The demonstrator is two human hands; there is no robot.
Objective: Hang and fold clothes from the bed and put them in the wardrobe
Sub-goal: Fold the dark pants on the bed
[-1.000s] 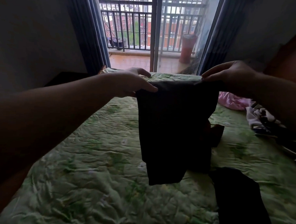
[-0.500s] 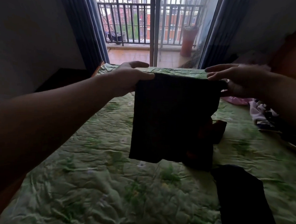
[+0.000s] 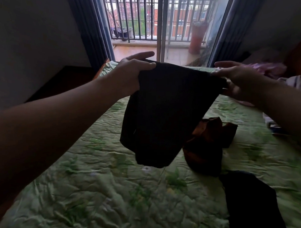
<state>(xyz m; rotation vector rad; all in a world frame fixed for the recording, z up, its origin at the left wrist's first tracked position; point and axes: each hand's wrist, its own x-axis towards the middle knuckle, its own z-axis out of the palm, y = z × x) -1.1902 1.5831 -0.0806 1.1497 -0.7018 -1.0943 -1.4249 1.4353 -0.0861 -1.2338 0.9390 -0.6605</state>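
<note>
Both hands, left hand (image 3: 130, 70) and right hand (image 3: 236, 79), pinch top edge of dark garment (image 3: 165, 111) mid-frame; grip closed, garment hanging lengthwise above bed (image 3: 92, 188).

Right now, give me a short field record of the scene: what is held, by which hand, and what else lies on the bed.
held item: black garment, folded, hanging clear above the bed
left hand: grips the garment's top left corner
right hand: grips the top right corner
bed: green quilted cover, wrinkled
under the garment: brown cloth, crumpled
near right: dark garment lying flat
far right: pink cloth and pale clothes
wardrobe: not in view
</note>
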